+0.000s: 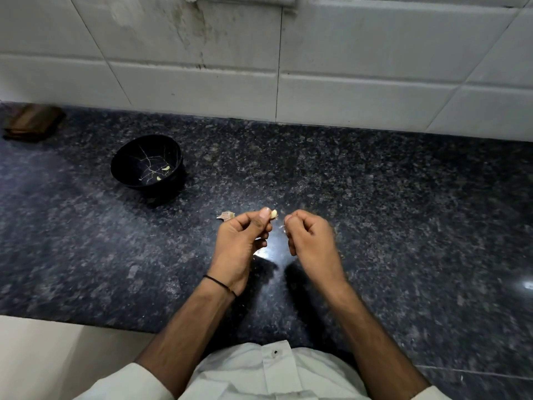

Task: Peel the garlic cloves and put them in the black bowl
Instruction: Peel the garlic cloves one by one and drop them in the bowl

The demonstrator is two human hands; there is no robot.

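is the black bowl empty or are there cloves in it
Not empty: the black bowl holds two small pale pieces, apparently peeled cloves, lying on its bottom.

left hand (245, 235) pinching garlic clove (273, 214), black bowl (127, 157) beyond

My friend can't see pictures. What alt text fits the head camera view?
A person's left hand pinches a garlic clove above a dark speckled counter, the right hand curled beside it. A black bowl holding two peeled cloves sits farther back on the left.
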